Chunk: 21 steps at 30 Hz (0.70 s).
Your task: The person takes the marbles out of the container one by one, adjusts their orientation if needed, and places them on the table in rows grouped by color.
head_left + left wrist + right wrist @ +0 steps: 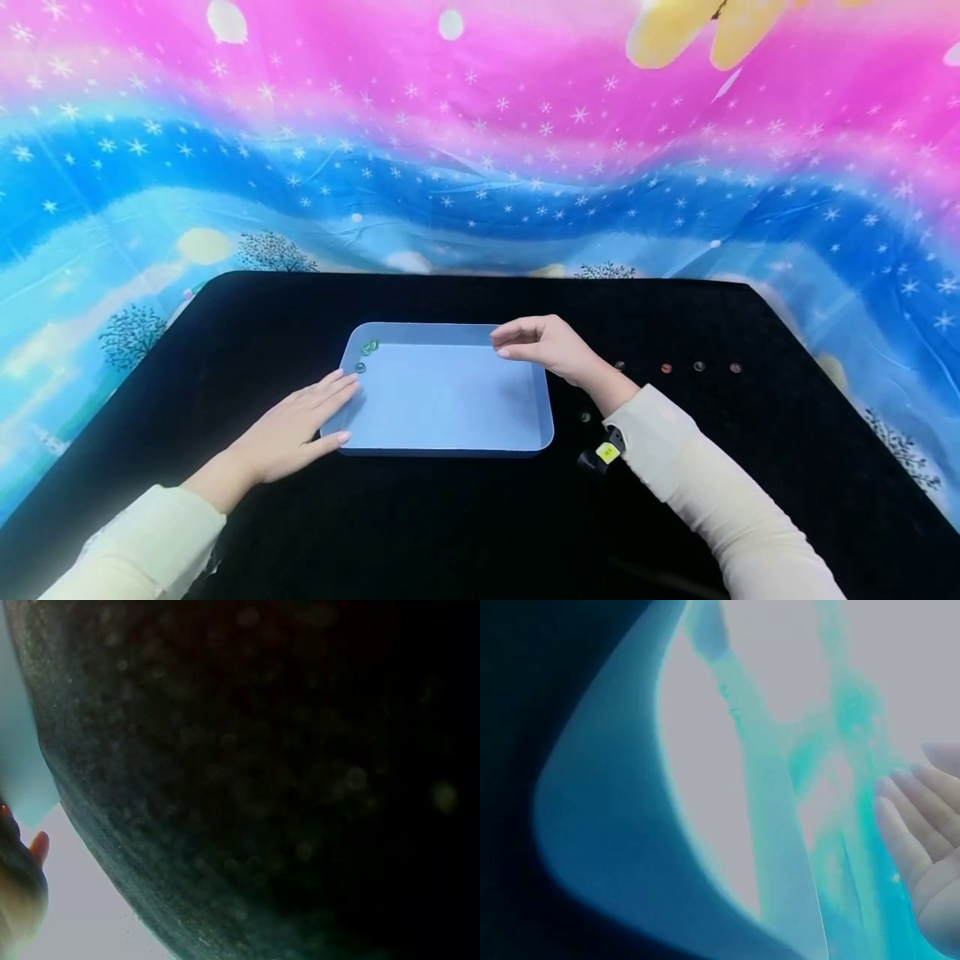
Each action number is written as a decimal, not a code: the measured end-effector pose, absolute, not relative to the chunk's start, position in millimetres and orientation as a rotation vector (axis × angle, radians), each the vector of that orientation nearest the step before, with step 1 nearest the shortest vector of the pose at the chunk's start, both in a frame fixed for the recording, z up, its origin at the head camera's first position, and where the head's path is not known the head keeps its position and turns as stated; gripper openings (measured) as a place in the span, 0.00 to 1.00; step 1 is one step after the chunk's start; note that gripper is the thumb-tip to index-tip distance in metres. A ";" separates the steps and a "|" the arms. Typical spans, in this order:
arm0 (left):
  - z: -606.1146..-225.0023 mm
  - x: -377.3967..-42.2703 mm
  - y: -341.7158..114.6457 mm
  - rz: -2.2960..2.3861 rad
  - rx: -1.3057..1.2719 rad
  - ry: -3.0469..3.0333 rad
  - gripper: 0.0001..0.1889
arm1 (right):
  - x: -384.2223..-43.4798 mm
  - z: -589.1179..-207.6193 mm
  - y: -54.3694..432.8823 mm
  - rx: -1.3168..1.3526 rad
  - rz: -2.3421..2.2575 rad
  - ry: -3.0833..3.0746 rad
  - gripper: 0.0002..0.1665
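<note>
A shallow light-blue tray (450, 400) lies on the black-covered table. Small green glass marbles (370, 347) sit in its back left corner, with a darker marble (361, 367) just in front of them. My left hand (296, 425) rests at the tray's left rim, fingers extended and thumb at the front left corner. Over the back right corner is my right hand (551, 346), its fingers together and slightly bent above the thumb. In the right wrist view, the right hand's fingers (922, 814) look extended, and nothing shows in the palm. The left wrist view is mostly dark.
To the tray's right, a loose row holds a red marble (666, 367), a grey marble (699, 366) and a reddish marble (736, 367). Another marble (619, 365) shows beside the right wrist, and a greenish marble (586, 417) lies nearer. A patterned cloth (480, 150) hangs behind the table.
</note>
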<state>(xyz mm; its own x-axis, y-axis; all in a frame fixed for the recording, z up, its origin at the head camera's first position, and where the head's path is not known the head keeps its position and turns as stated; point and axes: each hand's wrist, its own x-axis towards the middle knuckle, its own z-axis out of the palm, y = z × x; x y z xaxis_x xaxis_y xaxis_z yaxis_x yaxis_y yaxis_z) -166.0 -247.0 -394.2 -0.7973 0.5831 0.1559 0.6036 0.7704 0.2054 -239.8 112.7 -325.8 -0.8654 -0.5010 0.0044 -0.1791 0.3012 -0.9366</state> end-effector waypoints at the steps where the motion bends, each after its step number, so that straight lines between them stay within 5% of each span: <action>1: -394.2 -165.6 -247.2 -0.379 -0.962 -2.877 0.33 | -241.6 -325.7 109.4 -0.614 -1.588 2.285 0.21; 21: -397.1 -166.4 -247.5 -0.387 -0.945 -2.868 0.32 | -288.0 -334.3 34.9 -0.784 -1.374 2.324 0.18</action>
